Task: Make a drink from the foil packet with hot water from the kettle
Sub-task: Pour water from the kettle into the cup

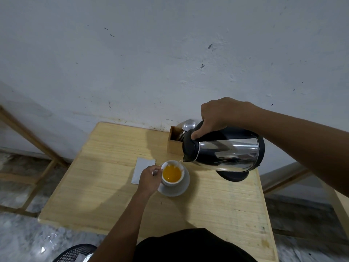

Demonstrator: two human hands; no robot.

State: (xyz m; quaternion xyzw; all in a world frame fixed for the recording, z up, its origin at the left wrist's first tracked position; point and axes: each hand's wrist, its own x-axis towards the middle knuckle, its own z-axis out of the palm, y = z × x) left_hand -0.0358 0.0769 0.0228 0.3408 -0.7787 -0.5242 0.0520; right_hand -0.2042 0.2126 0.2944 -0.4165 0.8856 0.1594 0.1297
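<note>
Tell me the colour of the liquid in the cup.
Orange-yellow liquid inside the white cup; the head view shows it.

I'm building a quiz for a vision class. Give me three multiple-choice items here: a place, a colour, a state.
1. Where does the packet lie? A inside the cup; B on the table, left of the cup; C on top of the kettle.
2. What colour is the drink? A orange; B green; C clear.
3. How is the kettle? A upright; B tilted, pouring; C upside down.
Answers: B, it lies flat beside the cup; A, the cup holds orange liquid; B, the right hand tips it and water runs out.
</note>
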